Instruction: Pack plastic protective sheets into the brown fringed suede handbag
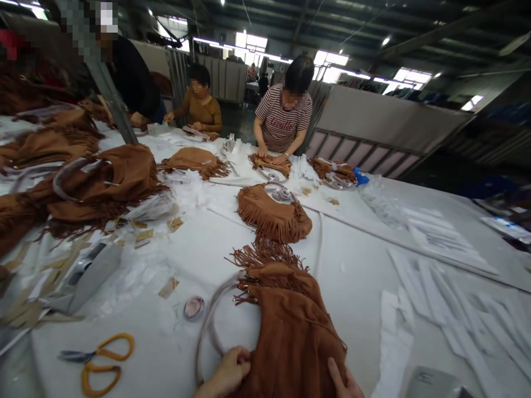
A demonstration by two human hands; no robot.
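A brown suede-like fringed bag (294,326) lies on the white table in front of me, its fringe pointing to the far side. Its pale wrapped strap (206,315) loops out to the left. At the bag's lower left edge, my left hand (232,369) has its fingers curled in and closed on the material. My right hand (345,381) grips the right edge, thumb on top, with its other fingers partly hidden. Another fringed bag (269,207) rests just beyond. Left of my left hand lie scissors (103,362) with orange handles and a small round roll (193,308).
More brown bags (103,182) are heaped at the left, near a tape dispenser (89,271) and paper scraps. White strips (448,309) lie at the right. A co-worker in a striped shirt (284,119) handles a bag across the table; others work farther left beside a metal post (103,77).
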